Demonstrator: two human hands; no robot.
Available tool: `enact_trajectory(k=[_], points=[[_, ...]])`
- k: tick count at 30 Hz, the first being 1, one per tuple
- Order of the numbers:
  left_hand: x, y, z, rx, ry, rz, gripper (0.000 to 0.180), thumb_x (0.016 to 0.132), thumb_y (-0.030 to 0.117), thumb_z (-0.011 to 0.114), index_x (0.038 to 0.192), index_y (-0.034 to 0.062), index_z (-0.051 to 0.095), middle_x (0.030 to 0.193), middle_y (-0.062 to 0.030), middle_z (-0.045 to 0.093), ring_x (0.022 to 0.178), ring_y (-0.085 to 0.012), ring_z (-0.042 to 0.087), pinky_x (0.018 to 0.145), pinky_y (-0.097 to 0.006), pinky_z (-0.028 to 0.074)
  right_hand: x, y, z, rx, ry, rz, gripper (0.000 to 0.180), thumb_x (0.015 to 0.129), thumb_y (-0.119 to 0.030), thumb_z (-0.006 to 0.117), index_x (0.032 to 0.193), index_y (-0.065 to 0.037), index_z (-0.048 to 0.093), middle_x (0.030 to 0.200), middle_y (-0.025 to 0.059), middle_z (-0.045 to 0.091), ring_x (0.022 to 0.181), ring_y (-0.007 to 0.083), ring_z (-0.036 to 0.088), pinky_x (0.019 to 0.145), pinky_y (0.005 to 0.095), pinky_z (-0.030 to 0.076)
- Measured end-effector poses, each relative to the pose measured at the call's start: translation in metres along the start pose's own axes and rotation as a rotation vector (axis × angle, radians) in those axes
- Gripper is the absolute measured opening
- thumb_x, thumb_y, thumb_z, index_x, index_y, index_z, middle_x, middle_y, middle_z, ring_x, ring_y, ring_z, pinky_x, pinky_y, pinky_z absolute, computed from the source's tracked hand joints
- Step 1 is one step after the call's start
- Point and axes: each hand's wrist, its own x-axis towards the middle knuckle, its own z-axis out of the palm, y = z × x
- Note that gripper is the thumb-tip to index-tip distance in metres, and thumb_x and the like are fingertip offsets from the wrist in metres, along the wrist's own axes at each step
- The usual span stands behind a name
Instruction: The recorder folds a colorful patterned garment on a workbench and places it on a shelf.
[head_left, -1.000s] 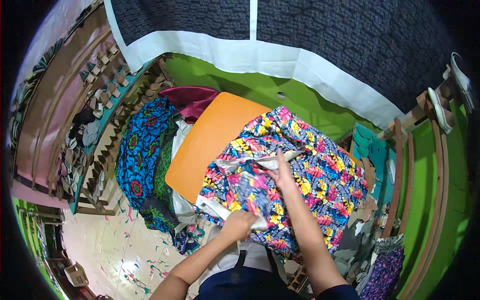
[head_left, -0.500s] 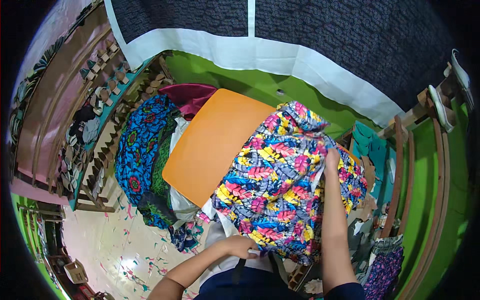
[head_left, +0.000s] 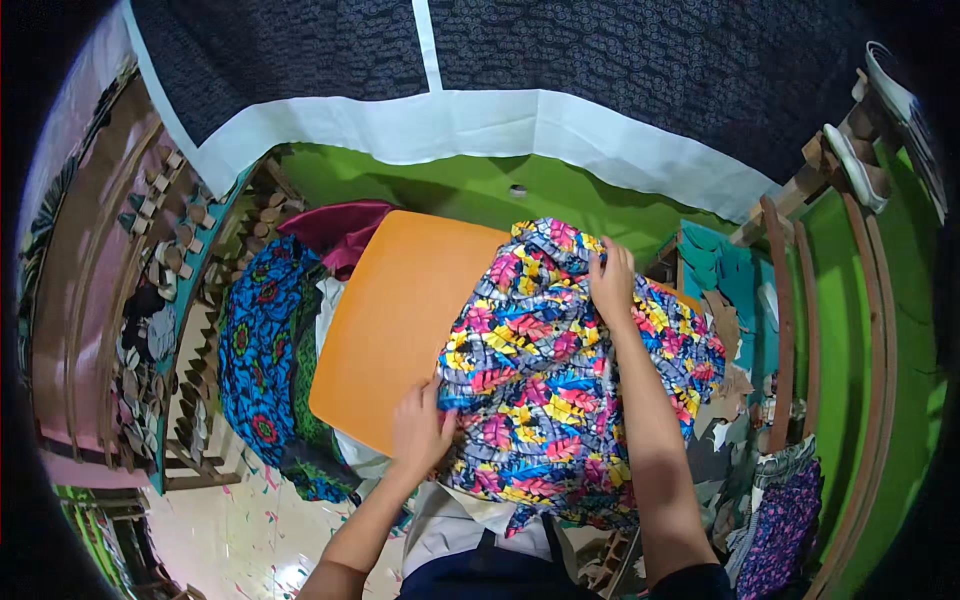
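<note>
A floral cloth (head_left: 530, 380) in pink, yellow, blue and grey lies in folds over the right part of an orange board (head_left: 390, 310). My left hand (head_left: 420, 425) rests at the cloth's left edge, where cloth and board meet, its fingers apart. Farther up, my right hand (head_left: 612, 285) lies on the cloth near its far edge, fingers stretched forward. Beneath that hand the cloth is bunched into creases. Its near edge hangs toward my lap, with pale fabric (head_left: 480, 505) showing below.
Left of the board are blue-and-red patterned cloth (head_left: 260, 340) and maroon fabric (head_left: 335, 230). Shoe forms fill a rack (head_left: 200, 240) at far left. Wooden rails (head_left: 785, 330), teal sheets (head_left: 715, 260) and purple floral fabric (head_left: 785, 520) are on the right. Scraps litter the floor (head_left: 230, 530).
My left hand has moved up from the cloth's near corner to its left edge. My right hand has shifted left and farther away. The cloth lies flatter on the board.
</note>
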Motion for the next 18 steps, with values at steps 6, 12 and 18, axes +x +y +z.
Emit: enact_trajectory(k=[6, 12, 18], points=[[-0.063, -0.047, 0.003, -0.114, -0.153, -0.176, 0.047, 0.072, 0.025, 0.062, 0.108, -0.0002, 0.046, 0.093, -0.0221, 0.054, 0.088, -0.0377, 0.054, 0.074, -0.043, 0.042, 0.051, -0.039, 0.051, -0.096, -0.07, -0.161, 0.045, 0.082, -0.031, 0.054, 0.114, 0.0, 0.05, 0.108, 0.0169, 0.054, 0.106, 0.0319, 0.046, 0.091, 0.0419, 0.035], [-0.073, -0.06, -0.007, -0.042, -0.607, -0.56, 0.048, 0.073, 0.03, 0.062, 0.109, 0.0018, 0.046, 0.075, -0.0205, 0.06, 0.069, -0.037, 0.059, 0.062, -0.045, 0.046, 0.081, -0.043, 0.088, -0.204, -0.466, -0.048, 0.022, 0.081, -0.025, 0.049, 0.081, -0.008, 0.063, 0.084, 0.0153, 0.062, 0.078, 0.034, 0.058, 0.072, 0.0441, 0.045], [-0.079, -0.094, -0.02, 0.023, -0.416, -0.527, 0.041, 0.074, 0.024, 0.06, 0.108, 0.0045, 0.05, 0.069, -0.0193, 0.058, 0.061, -0.0359, 0.057, 0.055, -0.044, 0.045, 0.146, -0.077, 0.072, 0.115, 0.108, -0.145, 0.022, 0.085, -0.019, 0.047, 0.091, -0.005, 0.063, 0.088, 0.0151, 0.061, 0.082, 0.0349, 0.057, 0.07, 0.0398, 0.045]])
